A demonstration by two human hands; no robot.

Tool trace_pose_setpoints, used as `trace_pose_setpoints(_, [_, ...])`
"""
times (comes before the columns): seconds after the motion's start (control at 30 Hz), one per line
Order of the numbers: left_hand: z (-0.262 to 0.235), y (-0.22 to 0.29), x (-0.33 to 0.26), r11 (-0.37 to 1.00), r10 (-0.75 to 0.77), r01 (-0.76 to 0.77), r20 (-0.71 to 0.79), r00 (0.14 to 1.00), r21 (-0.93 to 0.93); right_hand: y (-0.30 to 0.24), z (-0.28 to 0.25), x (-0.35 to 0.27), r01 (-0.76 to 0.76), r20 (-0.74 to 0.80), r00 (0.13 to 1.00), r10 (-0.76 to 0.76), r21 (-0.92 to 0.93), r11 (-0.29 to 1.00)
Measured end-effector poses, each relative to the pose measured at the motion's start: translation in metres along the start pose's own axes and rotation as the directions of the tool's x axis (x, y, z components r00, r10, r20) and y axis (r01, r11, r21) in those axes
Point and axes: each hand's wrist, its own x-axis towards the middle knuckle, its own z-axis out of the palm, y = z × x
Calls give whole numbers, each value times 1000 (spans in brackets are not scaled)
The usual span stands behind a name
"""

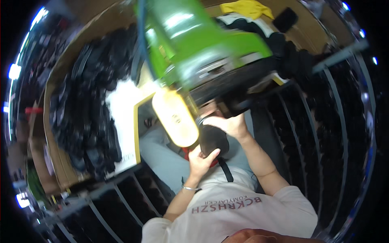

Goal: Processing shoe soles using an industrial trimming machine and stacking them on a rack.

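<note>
Against the left hand (198, 164) rests a black piece (215, 139).

A factory workshop, by the look of its equipment and stock. A bulky green industrial machine (202, 44) with a rounded yellow part (176, 117) stands beside a white, yellow-edged surface (125, 125). Toward that surface's left edge, many similar dark pieces (87, 117) lie heaped inside cardboard walls (58, 162), which suggests batch work. Barred metal racks (340, 56) run along both sides, their contents too dim to name, and bright lights (14, 72) line the cluttered, blurred background
</note>
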Motion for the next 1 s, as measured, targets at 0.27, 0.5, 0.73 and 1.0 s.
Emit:
trace_pose_setpoints(0.27, [-74, 36, 75, 789, 573, -479, -177, 801, 385, -45, -131, -30, -137, -606, 785, 128, 31, 990])
trace_pose_setpoints(0.5, [-85, 58, 144, 781, 623, -493, -431, 653, 382, -7, -133, -20, 185, -700, 677, 227, 460, 868])
trace_pose_setpoints(0.73, [-152, 58, 191, 673, 731, -503, -389, 560, 541, 0, -146, 93, 334, -679, 721, 138, 515, 790])
trace_pose_setpoints(1.0, [-205, 39, 197, 603, 783, -394, -419, 460, 694, 32, -176, 128, -63, -642, 700, 313, 382, 922])
